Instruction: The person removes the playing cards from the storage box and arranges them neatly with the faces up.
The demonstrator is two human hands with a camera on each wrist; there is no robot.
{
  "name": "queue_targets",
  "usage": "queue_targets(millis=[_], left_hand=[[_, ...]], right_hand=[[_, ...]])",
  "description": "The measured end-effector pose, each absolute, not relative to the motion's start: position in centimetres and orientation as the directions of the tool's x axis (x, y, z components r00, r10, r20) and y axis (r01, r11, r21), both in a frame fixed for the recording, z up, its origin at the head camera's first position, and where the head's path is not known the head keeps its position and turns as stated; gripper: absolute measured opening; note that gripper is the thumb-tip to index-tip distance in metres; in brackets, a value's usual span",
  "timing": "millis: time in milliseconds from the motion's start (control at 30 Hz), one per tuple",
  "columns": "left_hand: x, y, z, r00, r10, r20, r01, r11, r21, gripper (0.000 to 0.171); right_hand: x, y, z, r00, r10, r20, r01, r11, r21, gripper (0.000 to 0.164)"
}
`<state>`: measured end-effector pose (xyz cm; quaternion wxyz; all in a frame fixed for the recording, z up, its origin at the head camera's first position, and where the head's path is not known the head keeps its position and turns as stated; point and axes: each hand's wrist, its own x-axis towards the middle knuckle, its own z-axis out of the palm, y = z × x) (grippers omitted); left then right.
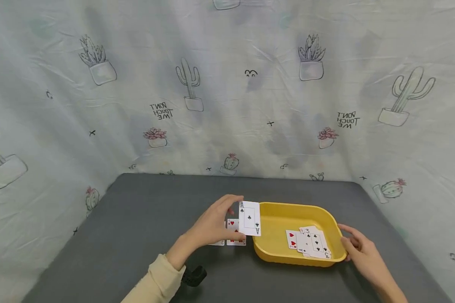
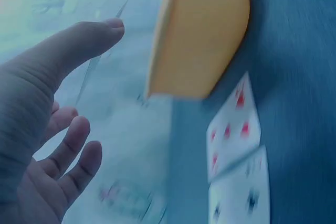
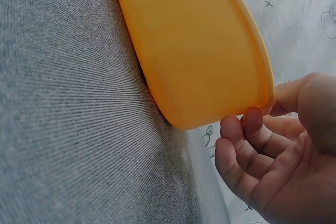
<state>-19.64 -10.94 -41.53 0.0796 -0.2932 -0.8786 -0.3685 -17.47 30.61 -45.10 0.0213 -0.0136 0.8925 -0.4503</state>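
In the head view my left hand (image 1: 211, 223) pinches an ace of clubs playing card (image 1: 249, 219) by its left edge. The card is raised beside the left end of a yellow tray (image 1: 284, 260). Seen nearly edge-on, the same card (image 2: 93, 72) meets the thumb in the left wrist view. My right hand (image 1: 368, 256) grips the tray's right end, its fingertips (image 3: 230, 127) against the outer wall. Inside the tray, toward the right, lies an overlapping pile of face-up cards (image 1: 315, 244), with a three of clubs on top.
Left of the tray, a red heart card (image 1: 235, 242) lies face up on the grey table (image 1: 136, 235), partly hidden by my left hand. Another card (image 1: 218, 243) lies beside it. A cloth with cactus drawings (image 1: 227, 84) hangs behind the table.
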Motion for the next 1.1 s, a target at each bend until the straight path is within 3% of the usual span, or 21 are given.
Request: queue_targets(millis=[300, 500, 733, 1100], left_hand=[[-18.4, -19.0, -42.4, -0.895, 0.305, 0.325, 0.445, 0.639, 0.628, 0.091], [-18.8, -23.2, -45.0, -0.951, 0.215, 0.223, 0.309, 0.702, 0.641, 0.091], [-19.1, -25.3, -46.9, -0.966, 0.224, 0.131, 0.254, 0.717, 0.650, 0.090], [-19.8, -25.9, -48.2, -0.958, 0.274, 0.082, 0.259, 0.711, 0.654, 0.096]], right_hand=[[-17.5, 30.9, -44.9, -0.999, -0.047, -0.003, -0.026, 0.598, -0.801, 0.048], [-17.4, 30.9, -44.8, -0.999, -0.033, -0.027, 0.001, 0.607, -0.795, 0.049], [-17.5, 31.0, -45.3, -0.998, -0.026, -0.055, 0.028, 0.601, -0.799, 0.050], [-17.4, 30.9, -45.3, -0.998, -0.040, -0.055, 0.021, 0.583, -0.812, 0.049]])
